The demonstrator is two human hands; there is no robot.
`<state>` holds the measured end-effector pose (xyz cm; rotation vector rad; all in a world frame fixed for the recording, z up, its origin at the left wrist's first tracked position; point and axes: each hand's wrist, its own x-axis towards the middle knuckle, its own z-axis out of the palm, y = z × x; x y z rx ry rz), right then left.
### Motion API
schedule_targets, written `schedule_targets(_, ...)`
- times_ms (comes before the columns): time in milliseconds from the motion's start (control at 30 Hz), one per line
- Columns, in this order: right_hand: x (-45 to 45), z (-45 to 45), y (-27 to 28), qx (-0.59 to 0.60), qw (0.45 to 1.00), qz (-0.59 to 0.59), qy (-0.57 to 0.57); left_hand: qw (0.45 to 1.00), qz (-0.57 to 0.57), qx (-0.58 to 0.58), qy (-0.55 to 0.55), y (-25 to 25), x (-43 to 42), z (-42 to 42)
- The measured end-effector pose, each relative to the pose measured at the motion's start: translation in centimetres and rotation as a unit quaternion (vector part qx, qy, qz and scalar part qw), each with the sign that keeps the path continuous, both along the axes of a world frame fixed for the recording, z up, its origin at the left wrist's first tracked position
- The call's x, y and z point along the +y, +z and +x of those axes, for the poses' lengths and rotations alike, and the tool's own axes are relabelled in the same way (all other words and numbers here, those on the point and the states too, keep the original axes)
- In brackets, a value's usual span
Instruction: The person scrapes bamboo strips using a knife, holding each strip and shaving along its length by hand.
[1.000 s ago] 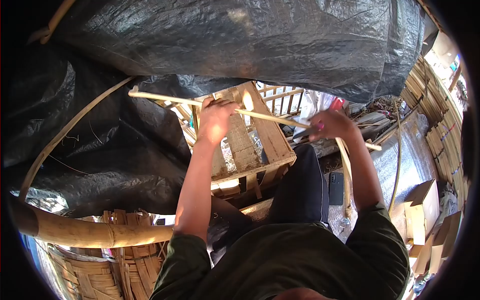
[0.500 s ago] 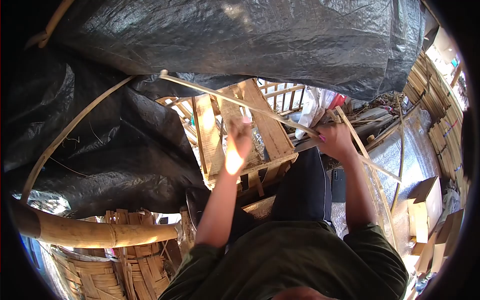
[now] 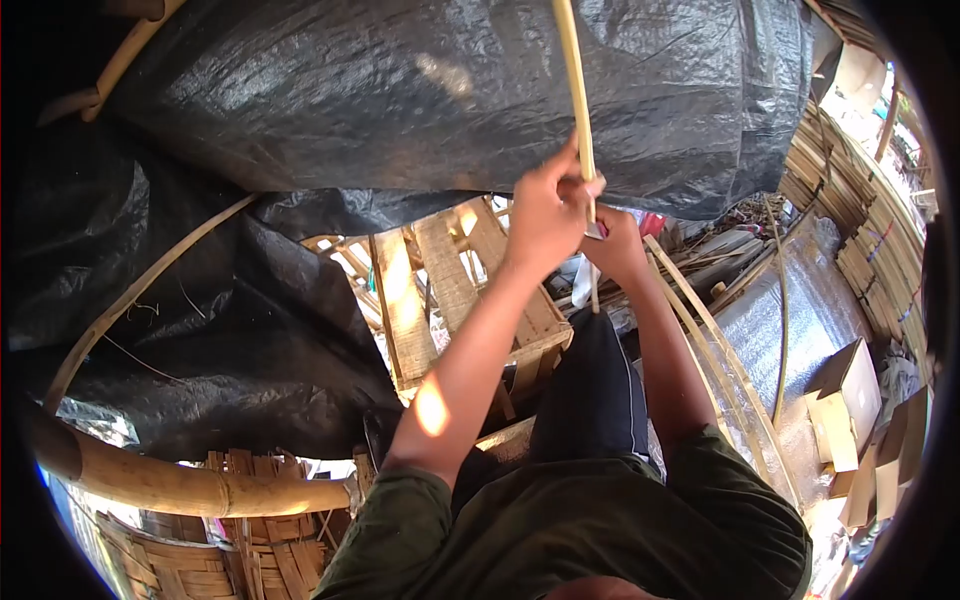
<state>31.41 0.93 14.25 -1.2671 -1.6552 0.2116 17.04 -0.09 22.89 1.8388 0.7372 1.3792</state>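
Observation:
A long, thin bamboo strip (image 3: 577, 90) stands nearly upright in front of me, its top running out of view. My left hand (image 3: 548, 220) is closed around it, index finger pointing up along its side. Just below and to the right, my right hand (image 3: 618, 247) is closed at the strip's lower part. A small, shiny flat blade (image 3: 597, 231) shows at its fingertips; the handle is hidden. The strip's lower end hangs beneath both hands, above my dark-trousered knee (image 3: 590, 390).
Ahead, a slatted wooden crate (image 3: 450, 280) stands under a black tarp (image 3: 450, 110). More bamboo strips (image 3: 715, 340) lean by my right arm. Cardboard boxes (image 3: 845, 410) and stacked bamboo slats (image 3: 880, 270) are at right. A thick bamboo pole (image 3: 240, 494) crosses the lower left.
The bamboo strip has swung from slanting across the crate to nearly upright. My left hand has moved up and right and taken hold of it; my right hand has shifted slightly left and up.

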Motion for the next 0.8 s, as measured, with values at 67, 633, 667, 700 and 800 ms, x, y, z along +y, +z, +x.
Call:
schedule_targets(67, 0.7, 0.5, 1.4, 0.091, 0.994, -0.009, 0.066, 0.997, 0.064, 0.007, 0.035, 1.9, 2.5, 0.5)
schedule_targets(633, -5.9, 3.7, 1.1, 0.459, 0.887, 0.054, 0.007, 0.951, 0.273, 0.049, 0.137, 17.7, 4.9, 0.6)
schedule_targets(667, -6.0, 3.6, 1.1, 0.459, 0.887, 0.053, 0.006, 0.960, 0.252, 0.033, 0.117, 18.2, 5.3, 0.4)
schedule_targets(700, -6.3, 3.5, 1.4, 0.470, 0.881, 0.065, 0.009, 0.951, 0.265, 0.031, 0.157, 18.2, 5.6, 0.1)
schedule_targets(800, -6.2, 3.5, 1.5, 0.483, 0.871, 0.087, 0.020, 0.995, 0.069, -0.071, -0.009, 17.3, 5.0, -1.4)
